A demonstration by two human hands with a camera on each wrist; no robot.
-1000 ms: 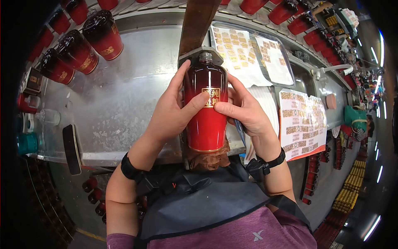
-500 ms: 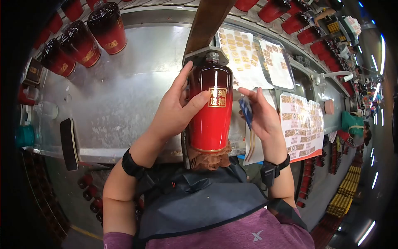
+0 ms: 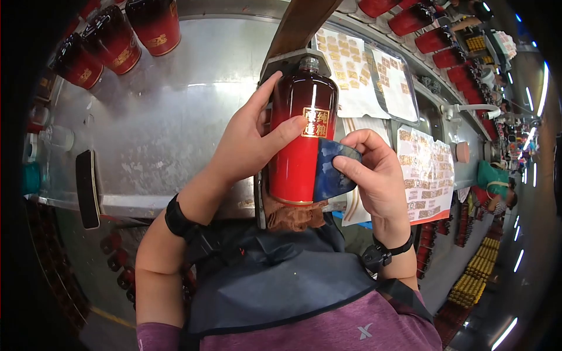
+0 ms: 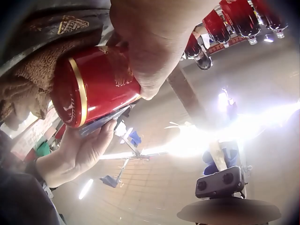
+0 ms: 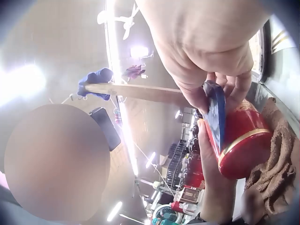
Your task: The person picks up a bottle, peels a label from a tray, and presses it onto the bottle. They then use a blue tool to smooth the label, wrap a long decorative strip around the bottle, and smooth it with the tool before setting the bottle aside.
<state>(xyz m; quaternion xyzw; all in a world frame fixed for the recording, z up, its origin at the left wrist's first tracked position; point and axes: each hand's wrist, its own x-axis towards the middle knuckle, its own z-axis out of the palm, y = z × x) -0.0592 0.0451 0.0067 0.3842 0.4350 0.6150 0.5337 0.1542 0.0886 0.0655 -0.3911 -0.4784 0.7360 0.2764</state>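
Smoothing work at one metal bench, seemingly, on one red bottle.
It lies at the near edge between two hands: left hand bracing it, fingers extended; right hand pinching one blue scraper against its side, just below one gold label under the left thumb. Next probably calls for a flat, even stroke.
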